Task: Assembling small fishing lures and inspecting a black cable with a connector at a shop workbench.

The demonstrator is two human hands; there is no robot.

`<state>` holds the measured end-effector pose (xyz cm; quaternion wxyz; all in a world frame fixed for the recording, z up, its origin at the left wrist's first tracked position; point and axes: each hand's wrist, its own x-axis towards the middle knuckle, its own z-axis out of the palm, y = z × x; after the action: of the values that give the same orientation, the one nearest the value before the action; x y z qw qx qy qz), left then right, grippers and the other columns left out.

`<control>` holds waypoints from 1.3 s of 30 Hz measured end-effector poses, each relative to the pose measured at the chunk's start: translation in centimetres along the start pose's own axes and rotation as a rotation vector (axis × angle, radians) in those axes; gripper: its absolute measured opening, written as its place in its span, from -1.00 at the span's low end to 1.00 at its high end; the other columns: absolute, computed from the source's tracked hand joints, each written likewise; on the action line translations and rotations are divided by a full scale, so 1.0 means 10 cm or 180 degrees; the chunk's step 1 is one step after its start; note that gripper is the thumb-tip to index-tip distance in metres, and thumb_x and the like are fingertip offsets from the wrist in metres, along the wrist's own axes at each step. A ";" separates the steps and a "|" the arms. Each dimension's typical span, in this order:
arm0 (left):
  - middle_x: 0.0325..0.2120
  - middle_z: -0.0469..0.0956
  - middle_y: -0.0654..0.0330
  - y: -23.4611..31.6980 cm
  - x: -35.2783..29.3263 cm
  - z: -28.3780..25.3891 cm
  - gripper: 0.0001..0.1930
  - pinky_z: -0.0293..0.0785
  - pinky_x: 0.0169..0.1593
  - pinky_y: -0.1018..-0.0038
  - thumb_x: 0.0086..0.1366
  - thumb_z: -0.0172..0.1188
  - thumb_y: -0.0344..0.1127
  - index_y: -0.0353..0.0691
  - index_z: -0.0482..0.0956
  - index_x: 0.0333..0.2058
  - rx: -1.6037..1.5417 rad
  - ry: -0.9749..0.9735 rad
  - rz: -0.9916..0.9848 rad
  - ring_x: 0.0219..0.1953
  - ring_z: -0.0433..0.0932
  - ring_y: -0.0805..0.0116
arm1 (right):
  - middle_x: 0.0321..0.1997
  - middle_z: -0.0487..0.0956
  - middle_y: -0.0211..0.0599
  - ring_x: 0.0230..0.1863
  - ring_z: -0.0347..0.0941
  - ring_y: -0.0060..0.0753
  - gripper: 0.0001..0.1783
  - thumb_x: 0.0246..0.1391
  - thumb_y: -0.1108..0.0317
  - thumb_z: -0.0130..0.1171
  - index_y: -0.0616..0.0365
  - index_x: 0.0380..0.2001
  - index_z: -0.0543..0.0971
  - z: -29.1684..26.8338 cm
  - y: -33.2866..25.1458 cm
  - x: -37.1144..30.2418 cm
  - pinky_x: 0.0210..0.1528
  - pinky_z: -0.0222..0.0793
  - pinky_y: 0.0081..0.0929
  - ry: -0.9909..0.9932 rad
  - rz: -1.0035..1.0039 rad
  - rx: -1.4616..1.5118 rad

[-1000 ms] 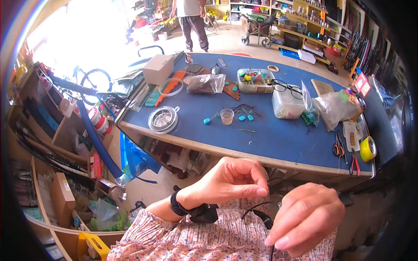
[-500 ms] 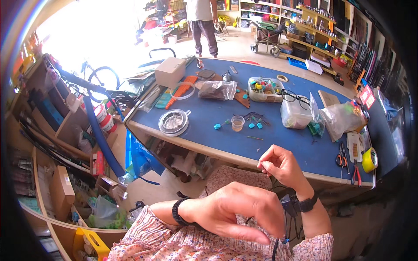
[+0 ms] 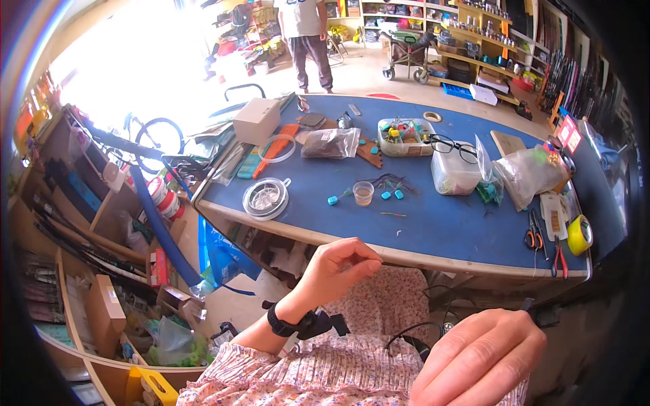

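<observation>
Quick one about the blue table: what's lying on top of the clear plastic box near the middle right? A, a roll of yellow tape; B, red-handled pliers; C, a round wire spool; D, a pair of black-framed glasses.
D. The black-framed glasses rest across the top of the clear plastic box; the yellow tape roll and the red-handled pliers lie at the table's right end, and the round wire spool lies toward its left.

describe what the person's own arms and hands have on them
Both hands, left hand and right hand, are bare, no gloves or rings visible. A black wrist strap with a loose tab circles the left wrist. The sleeve is pale gathered fabric with a small floral print.
</observation>
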<state>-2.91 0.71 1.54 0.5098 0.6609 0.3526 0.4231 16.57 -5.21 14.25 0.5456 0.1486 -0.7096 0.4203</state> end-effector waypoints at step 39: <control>-0.03 0.50 0.17 0.02 -0.06 -0.14 -0.64 0.52 -0.11 0.44 0.09 0.32 -0.48 -0.16 0.59 -0.09 0.0448 -0.0405 0.1138 -0.05 0.50 0.30 | -0.34 0.50 -0.42 -0.33 0.43 -0.66 -0.91 0.15 0.50 0.15 0.29 -0.27 0.54 -0.62 1.03 -1.21 -0.28 0.38 -0.65 0.1012 0.3178 0.0089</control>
<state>-4.39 0.66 1.81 0.4003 0.7724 0.2254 0.4386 18.02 2.72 -0.78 0.3778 -0.2661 -0.5967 0.6560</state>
